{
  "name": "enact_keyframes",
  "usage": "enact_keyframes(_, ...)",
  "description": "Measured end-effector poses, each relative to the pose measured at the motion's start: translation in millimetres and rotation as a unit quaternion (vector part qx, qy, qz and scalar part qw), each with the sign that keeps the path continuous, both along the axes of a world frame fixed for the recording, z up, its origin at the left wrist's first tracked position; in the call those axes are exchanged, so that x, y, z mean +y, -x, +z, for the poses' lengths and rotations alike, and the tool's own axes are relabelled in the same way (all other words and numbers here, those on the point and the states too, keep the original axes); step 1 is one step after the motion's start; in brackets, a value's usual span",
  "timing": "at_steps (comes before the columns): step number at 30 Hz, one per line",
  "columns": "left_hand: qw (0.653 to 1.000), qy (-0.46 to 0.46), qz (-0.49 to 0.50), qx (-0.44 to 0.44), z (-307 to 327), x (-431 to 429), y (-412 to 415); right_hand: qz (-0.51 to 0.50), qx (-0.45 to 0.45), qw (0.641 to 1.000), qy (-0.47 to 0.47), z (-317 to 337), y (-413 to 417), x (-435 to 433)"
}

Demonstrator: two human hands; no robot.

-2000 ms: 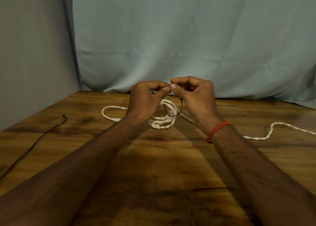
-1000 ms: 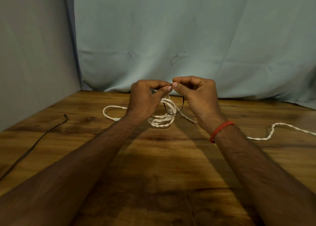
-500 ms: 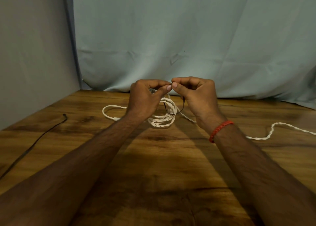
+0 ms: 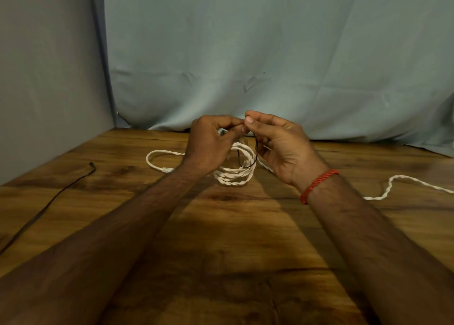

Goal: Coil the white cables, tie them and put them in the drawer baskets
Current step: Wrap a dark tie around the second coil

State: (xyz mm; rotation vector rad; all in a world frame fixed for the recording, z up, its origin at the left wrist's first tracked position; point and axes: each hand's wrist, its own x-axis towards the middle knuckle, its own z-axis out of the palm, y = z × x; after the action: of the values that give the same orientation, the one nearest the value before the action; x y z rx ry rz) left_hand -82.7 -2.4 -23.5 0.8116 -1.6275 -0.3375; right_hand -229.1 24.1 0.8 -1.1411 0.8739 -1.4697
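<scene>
Left hand (image 4: pixel 208 144) and right hand (image 4: pixel 282 148) are pinching a black tie (image 4: pixel 245 167) around the white cable coil (image 4: pixel 233 180) at twelve o'clock

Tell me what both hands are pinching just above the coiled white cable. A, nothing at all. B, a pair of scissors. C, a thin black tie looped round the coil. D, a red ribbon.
C: the left hand and the right hand meet at their fingertips and pinch a thin black tie, which hangs down and loops round the strands of the coiled white cable.
</scene>
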Motion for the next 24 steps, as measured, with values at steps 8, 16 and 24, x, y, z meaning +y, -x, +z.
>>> enact_keyframes(8,1.0,0.005,-0.002,-0.009,0.6,2.3,-0.8,-0.024,0.046,0.998,0.031,1.8,-0.5,1.8)
enact_keyframes(16,0.999,0.034,0.009,-0.038,0.8,0.1,-1.7,-0.182,0.258,0.928,0.197,-1.1,4.8,-8.1)
enact_keyframes(24,0.998,0.046,0.016,-0.047,2.8,-0.3,-3.5,-0.139,0.266,0.938,0.174,5.2,11.3,-4.3)
